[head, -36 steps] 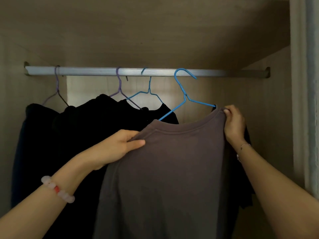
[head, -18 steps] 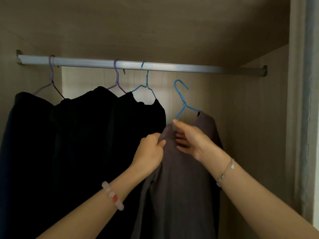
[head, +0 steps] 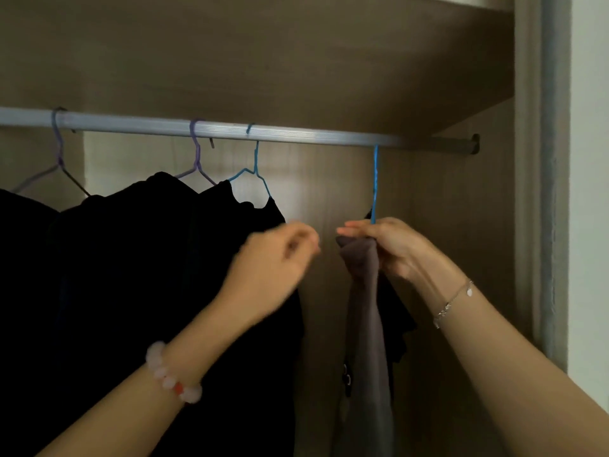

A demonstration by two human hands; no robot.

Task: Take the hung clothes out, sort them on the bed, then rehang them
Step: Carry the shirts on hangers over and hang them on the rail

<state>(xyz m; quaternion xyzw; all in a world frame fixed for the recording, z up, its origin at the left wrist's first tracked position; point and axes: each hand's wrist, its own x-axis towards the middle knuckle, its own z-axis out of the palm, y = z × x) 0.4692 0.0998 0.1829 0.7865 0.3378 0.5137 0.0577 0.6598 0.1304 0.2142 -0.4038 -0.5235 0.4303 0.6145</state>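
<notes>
A grey-brown T-shirt (head: 365,324) hangs edge-on from a blue wire hanger (head: 375,179) whose hook sits on the silver wardrobe rail (head: 313,133). My right hand (head: 392,245) grips the shirt's top and the hanger just below the hook stem. My left hand (head: 280,255) is blurred, apart from the shirt to its left, fingers loosely curled with nothing in them. Black clothes (head: 148,291) hang on the left from two purple hangers (head: 196,159) and another blue hanger (head: 255,169).
The wardrobe's back panel (head: 329,192) shows bare between the black clothes and the grey shirt. The wardrobe's right side wall (head: 478,242) and door frame (head: 547,192) stand close to my right arm. A shelf board (head: 263,61) closes the top.
The blue hanger with the grey shirt went up onto the rail and further right, turning edge-on. My left hand let go of the shirt and pulled away to the left.
</notes>
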